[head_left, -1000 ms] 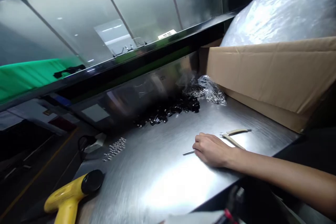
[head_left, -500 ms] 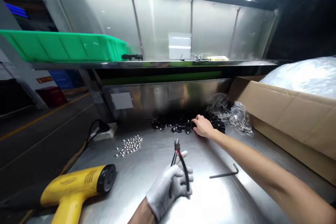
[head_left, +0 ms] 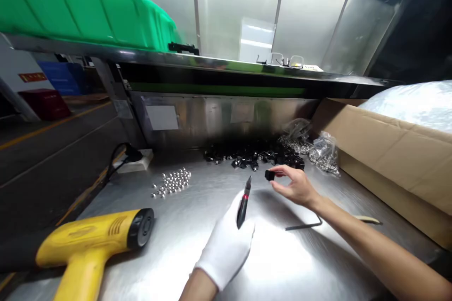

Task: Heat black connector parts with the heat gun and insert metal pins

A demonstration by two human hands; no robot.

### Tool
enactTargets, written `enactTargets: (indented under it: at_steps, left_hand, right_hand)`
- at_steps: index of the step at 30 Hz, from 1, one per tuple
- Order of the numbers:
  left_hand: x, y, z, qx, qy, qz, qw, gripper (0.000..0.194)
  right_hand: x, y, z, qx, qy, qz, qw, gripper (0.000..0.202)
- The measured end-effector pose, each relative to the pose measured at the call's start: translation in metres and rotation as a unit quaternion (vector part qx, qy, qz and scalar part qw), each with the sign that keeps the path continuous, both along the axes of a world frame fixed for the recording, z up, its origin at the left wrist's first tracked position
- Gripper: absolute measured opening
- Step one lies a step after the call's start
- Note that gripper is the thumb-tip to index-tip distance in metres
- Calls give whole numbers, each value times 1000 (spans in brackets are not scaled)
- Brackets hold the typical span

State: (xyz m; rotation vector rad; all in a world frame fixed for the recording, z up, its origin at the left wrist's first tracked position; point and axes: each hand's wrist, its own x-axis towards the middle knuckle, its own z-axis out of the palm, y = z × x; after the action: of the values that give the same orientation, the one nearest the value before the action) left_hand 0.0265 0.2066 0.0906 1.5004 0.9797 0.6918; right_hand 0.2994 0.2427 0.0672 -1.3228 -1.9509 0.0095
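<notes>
My left hand [head_left: 228, 240], in a white glove, is closed around a pair of cutting pliers [head_left: 243, 204] with dark, red-marked handles and the jaws pointing away from me. Bare, my right hand [head_left: 294, 186] pinches a small black block-shaped part [head_left: 270, 175] between thumb and fingers, above the metal table. Just behind it lies a pile of black parts [head_left: 247, 156] with shiny bits among them. An L-shaped hex key [head_left: 303, 227] rests on the table below my right wrist.
Small shiny metal balls [head_left: 174, 181] lie left of centre. A yellow heat gun [head_left: 92, 235] is at the front left. Bags of metal pieces [head_left: 324, 153] sit beside a cardboard box [head_left: 395, 160] on the right. Overhead, a shelf [head_left: 219, 63] carries a green bin [head_left: 88, 14] and eyeglasses [head_left: 282, 60].
My right hand has come back from the pile with a black part in its fingers. My left hand has turned palm down and its fingers have closed on the pliers, whose handles are now together.
</notes>
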Motion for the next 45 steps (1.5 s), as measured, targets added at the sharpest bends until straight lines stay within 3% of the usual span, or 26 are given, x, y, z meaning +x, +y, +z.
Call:
enactTargets:
  at_steps: [3, 7, 12, 17, 27, 35, 39, 45]
  left_hand:
    - [4, -6, -3, 141, 162, 54, 975, 65]
    - [17, -10, -12, 168, 325, 51, 929, 65]
    - [30, -9, -9, 182, 418, 43, 889, 66]
    - [32, -9, -3, 183, 437, 30, 880, 64]
    - [23, -5, -8, 189, 431, 27, 882, 59]
    - [18, -6, -3, 174, 468, 0, 867, 42]
    - [16, -5, -3, 170, 476, -15, 863, 32]
    - [17, -5, -2, 190, 489, -11, 852, 35]
  right_hand:
    - [-11, -21, -5, 14, 63, 40, 997, 26]
    - [-17, -27, -14, -34, 157, 62, 985, 26]
    - [-13, -33, -19, -104, 231, 81, 964, 30]
    - [-10, -40, -14, -148, 273, 87, 947, 32]
    - [-10, -43, -8, -251, 334, 96, 903, 36]
    - [-14, -46, -8, -267, 315, 94, 906, 36]
    - [-14, -47, -8, -245, 280, 97, 923, 36]
    - [-13, -49, -9, -208, 210, 126, 947, 38]
